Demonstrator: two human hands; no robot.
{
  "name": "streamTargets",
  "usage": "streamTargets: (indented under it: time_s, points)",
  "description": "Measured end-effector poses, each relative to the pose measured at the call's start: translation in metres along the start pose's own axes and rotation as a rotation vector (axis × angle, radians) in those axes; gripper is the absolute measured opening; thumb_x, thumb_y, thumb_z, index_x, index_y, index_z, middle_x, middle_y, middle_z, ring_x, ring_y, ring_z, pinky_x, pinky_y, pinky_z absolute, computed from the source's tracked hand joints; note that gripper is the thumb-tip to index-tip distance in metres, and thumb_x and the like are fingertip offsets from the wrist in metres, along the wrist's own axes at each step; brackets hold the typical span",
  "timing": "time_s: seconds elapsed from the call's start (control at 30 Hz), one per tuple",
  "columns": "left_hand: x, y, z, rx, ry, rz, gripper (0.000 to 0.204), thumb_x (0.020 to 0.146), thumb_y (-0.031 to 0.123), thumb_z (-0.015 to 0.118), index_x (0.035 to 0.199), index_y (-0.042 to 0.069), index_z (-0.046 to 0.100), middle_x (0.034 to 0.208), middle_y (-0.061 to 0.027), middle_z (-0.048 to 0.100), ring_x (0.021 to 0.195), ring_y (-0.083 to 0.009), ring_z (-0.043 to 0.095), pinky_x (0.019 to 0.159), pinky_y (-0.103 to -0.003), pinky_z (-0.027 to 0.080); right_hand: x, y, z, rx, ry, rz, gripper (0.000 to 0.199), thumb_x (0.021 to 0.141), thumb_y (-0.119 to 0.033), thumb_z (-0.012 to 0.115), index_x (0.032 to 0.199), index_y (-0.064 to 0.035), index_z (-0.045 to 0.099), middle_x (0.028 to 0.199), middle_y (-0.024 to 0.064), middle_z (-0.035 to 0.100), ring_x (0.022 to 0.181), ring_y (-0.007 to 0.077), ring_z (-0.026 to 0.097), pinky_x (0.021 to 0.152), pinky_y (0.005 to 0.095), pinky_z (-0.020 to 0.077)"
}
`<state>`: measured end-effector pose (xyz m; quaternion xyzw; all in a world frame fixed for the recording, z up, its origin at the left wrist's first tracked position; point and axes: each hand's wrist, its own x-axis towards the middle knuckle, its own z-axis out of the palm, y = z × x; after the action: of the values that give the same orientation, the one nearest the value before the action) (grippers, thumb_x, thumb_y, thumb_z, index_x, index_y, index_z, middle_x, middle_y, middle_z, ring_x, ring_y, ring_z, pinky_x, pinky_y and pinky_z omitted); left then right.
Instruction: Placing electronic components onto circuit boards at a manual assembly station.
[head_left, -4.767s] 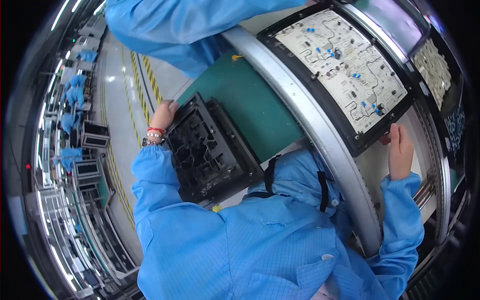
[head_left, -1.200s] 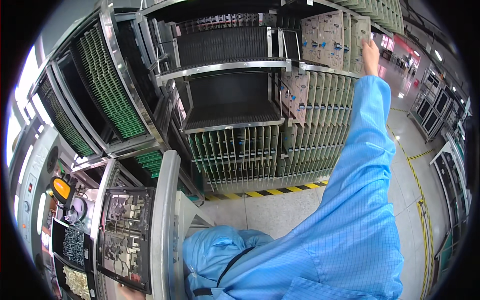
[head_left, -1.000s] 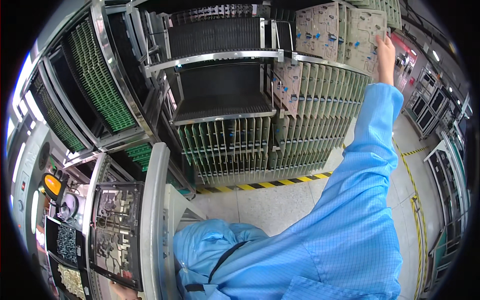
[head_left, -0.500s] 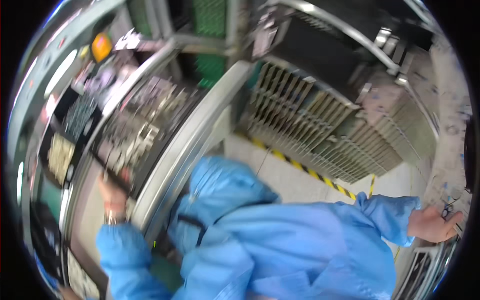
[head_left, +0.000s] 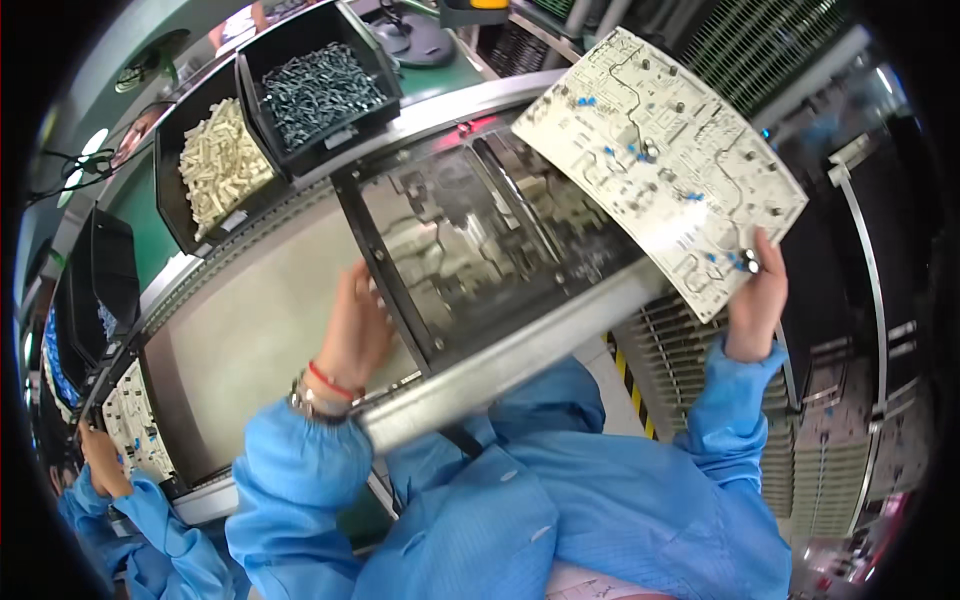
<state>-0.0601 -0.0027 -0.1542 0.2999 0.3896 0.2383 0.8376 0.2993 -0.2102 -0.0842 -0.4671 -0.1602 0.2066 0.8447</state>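
The right hand [head_left: 757, 303] pinches the right edge of the circuit board [head_left: 672, 182], suiting its probably light, stiff, fragile build; left hand [head_left: 360, 325] grip unclear.

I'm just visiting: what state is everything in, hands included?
Right hand: gripping the circuit board.
Circuit board: raised, tilted, components mounted.
Left hand: at the black frame's edge, grip unclear.
Black frame: cut-outs showing, partly hidden by the board.
Cream pieces: heaped loose.
Dark metal pieces: heaped loose.
Co-worker's hand: beside another board.
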Motion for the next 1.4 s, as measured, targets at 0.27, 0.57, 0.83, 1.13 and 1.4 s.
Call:
streamTargets:
  time_s: [0.27, 0.57, 0.83, 1.13, 1.4]
  points:
    - [-0.014, 0.041, -0.016, -0.017, 0.028, 0.045, 0.074, 0.091, 0.046, 0.041, 0.146, 0.006, 0.011, 0.143, -0.0171, 0.026, 0.113, -0.0256, 0.044, 0.1, -0.039, 0.036, 0.066, 0.089, 0.081, 0.1, -0.646, 0.097, 0.039, 0.088, -0.001, 0.056, 0.124, 0.0052, 0.042, 0.127, 0.0171, 0.046, 0.119, 0.0252, 0.044, 0.104, 0.0399, 0.0314]
    - [0.005, 0.04, -0.004, -0.112, 0.107, 0.084, 0.065, 0.092, 0.041, 0.04, 0.144, 0.007, 0.021, 0.135, -0.0142, 0.038, 0.109, -0.0251, 0.051, 0.095, -0.038, 0.041, 0.107, 0.128, 0.077, -0.184, -0.623, 0.117, 0.036, 0.088, -0.009, 0.06, 0.119, 0.0048, 0.047, 0.123, 0.0177, 0.05, 0.117, 0.0256, 0.047, 0.103, 0.041, 0.0329]
    - [0.007, 0.04, -0.009, -0.118, 0.135, 0.094, 0.064, 0.092, 0.04, 0.041, 0.143, 0.006, 0.023, 0.132, -0.0134, 0.041, 0.108, -0.0241, 0.052, 0.093, -0.036, 0.042, 0.108, 0.125, 0.097, -0.137, -0.62, 0.187, 0.038, 0.088, -0.007, 0.059, 0.121, 0.0064, 0.045, 0.125, 0.02, 0.049, 0.118, 0.025, 0.047, 0.104, 0.0402, 0.033]
    - [0.002, 0.038, -0.009, -0.078, 0.093, 0.095, 0.067, 0.092, 0.041, 0.042, 0.145, 0.006, 0.019, 0.136, -0.0137, 0.035, 0.109, -0.0229, 0.048, 0.096, -0.037, 0.038, 0.178, 0.153, 0.162, -0.695, -0.627, 0.044, 0.05, 0.087, -0.002, 0.058, 0.128, 0.016, 0.037, 0.122, 0.0199, 0.052, 0.108, 0.0171, 0.052, 0.094, 0.0268, 0.0415]
    - [-0.004, 0.039, 0.011, 0.028, -0.027, 0.076, 0.074, 0.092, 0.046, 0.04, 0.147, 0.007, 0.008, 0.145, -0.0115, 0.029, 0.126, -0.0276, 0.04, 0.102, -0.037, 0.032, 0.194, 0.164, 0.176, -0.551, -0.723, 0.074, 0.048, 0.087, 0.001, 0.055, 0.129, 0.0162, 0.035, 0.12, 0.0172, 0.053, 0.104, 0.014, 0.053, 0.092, 0.0251, 0.0436]
